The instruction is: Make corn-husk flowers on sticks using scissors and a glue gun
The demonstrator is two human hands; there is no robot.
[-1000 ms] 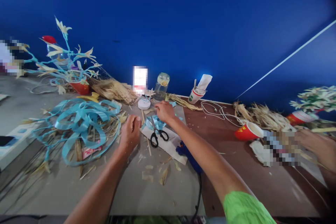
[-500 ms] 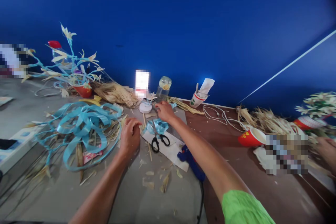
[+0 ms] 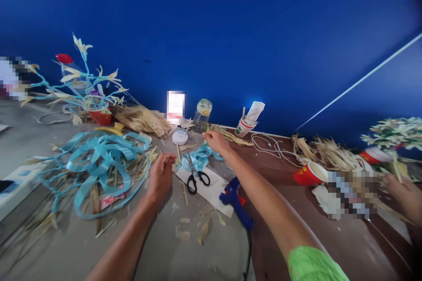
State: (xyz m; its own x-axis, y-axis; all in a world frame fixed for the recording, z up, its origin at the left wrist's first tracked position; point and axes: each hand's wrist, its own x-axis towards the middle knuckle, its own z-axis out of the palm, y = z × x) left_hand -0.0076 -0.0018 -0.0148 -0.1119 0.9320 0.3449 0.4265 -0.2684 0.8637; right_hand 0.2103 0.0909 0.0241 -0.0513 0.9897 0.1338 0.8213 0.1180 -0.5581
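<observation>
My left hand (image 3: 161,176) is raised over the table left of the scissors, its fingers curled in and closed. What it may hold is hidden. My right hand (image 3: 217,142) is closed in a pinch near the glass jar (image 3: 202,114); what lies between its fingertips is too small to make out. Below it a loose bunch of light blue ribbon (image 3: 199,156) rests around the blades of the black-handled scissors (image 3: 198,180). The scissors lie on a white paper strip (image 3: 214,195). Just behind, a small flower stands in a white round base (image 3: 180,137).
A large heap of blue ribbon (image 3: 99,162) lies left, before a blue-wrapped branch in a red pot (image 3: 100,116). A blue glue gun (image 3: 237,204) lies under my right forearm. Right are a tipped red cup (image 3: 311,173) and another person's hand (image 3: 400,191).
My right hand has shifted rightward, and the ribbon below it now spreads farther right. The left hand stays nearly in place. The other person's hand at right has come further into view.
</observation>
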